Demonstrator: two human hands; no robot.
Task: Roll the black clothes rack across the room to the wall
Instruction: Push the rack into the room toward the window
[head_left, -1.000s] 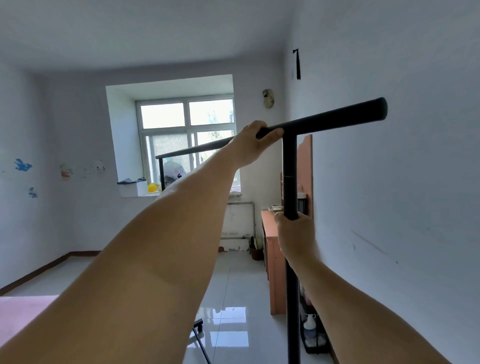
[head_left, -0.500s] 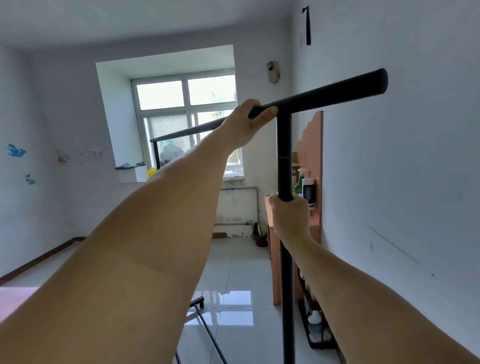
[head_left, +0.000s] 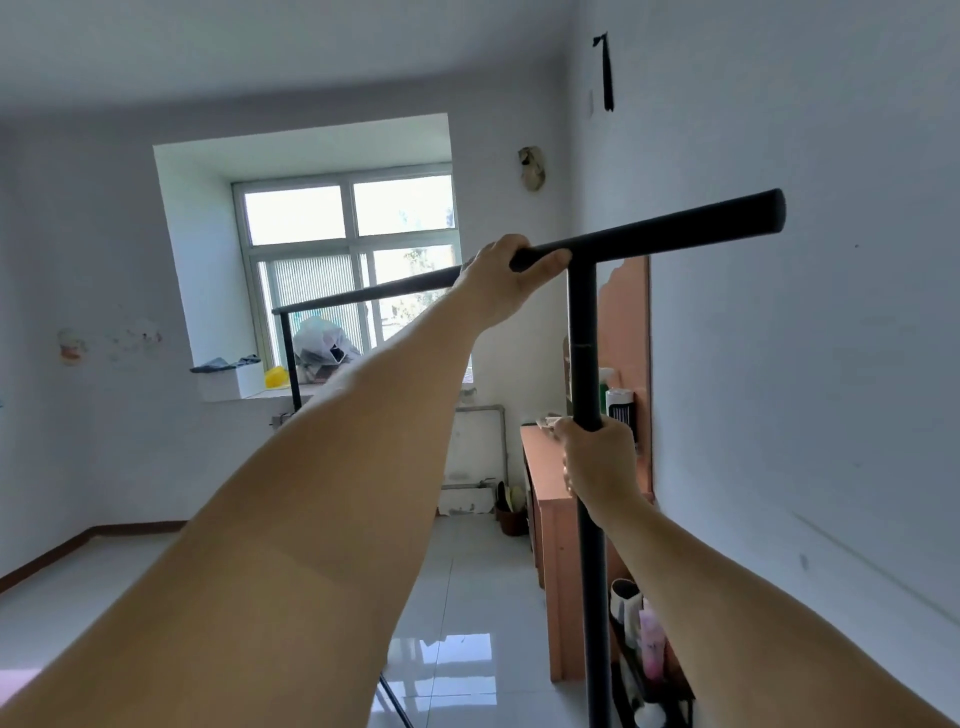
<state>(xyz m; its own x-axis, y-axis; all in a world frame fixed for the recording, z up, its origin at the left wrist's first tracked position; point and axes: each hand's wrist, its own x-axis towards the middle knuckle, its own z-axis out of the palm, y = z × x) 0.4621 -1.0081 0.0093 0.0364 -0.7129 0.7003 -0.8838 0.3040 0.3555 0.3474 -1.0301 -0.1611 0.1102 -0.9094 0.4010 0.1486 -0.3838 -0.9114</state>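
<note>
Black metal clothes rack (head_left: 582, 332) at right of room, near end of top bar just short of white right wall (head_left: 805, 364). Left hand (head_left: 506, 283) grip closed over top bar, left of upright post. Right hand (head_left: 597, 462) grip wrapped round post, lower down. Orange wooden cabinet (head_left: 545, 519) stands against same wall, beyond post. Glossy white tile floor (head_left: 467, 597) open at left and far toward window (head_left: 348, 260). Rack base and wheels cut off below; bottles beside post foot blurred.
</note>
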